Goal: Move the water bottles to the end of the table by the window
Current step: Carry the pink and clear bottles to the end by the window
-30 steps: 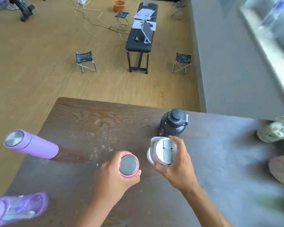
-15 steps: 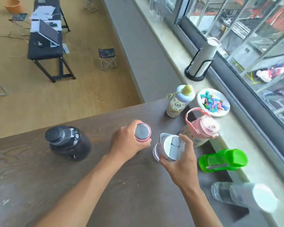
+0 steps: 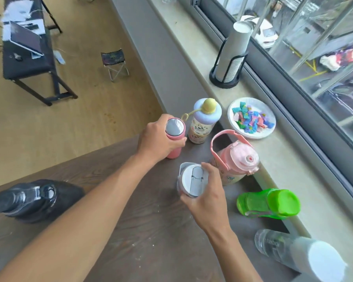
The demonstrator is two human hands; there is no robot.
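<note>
My left hand (image 3: pixel 158 139) grips a pink bottle with a silver cap (image 3: pixel 174 137), upright near the table's far corner, beside a cream bottle with a lilac lid (image 3: pixel 202 123). My right hand (image 3: pixel 207 200) holds a white-lidded clear bottle (image 3: pixel 192 181) just left of a pink jug with a handle (image 3: pixel 235 163). A green bottle (image 3: pixel 269 203) and a clear bottle with a white cap (image 3: pixel 293 253) stand along the window end of the dark wooden table (image 3: pixel 141 231). A black jug (image 3: pixel 33 198) stands far left.
The window sill (image 3: pixel 293 169) borders the table's right end and carries a plate of coloured paper bits (image 3: pixel 251 118) and a cup dispenser (image 3: pixel 231 58). Beyond the table lie wood floor, a black bench (image 3: pixel 27 62) and a folding stool (image 3: pixel 115 62).
Both hands carried their bottles rightward across the table to the window end. The pink bottle now sits beside the cream bottle, and the white-lidded bottle is close to the pink jug.
</note>
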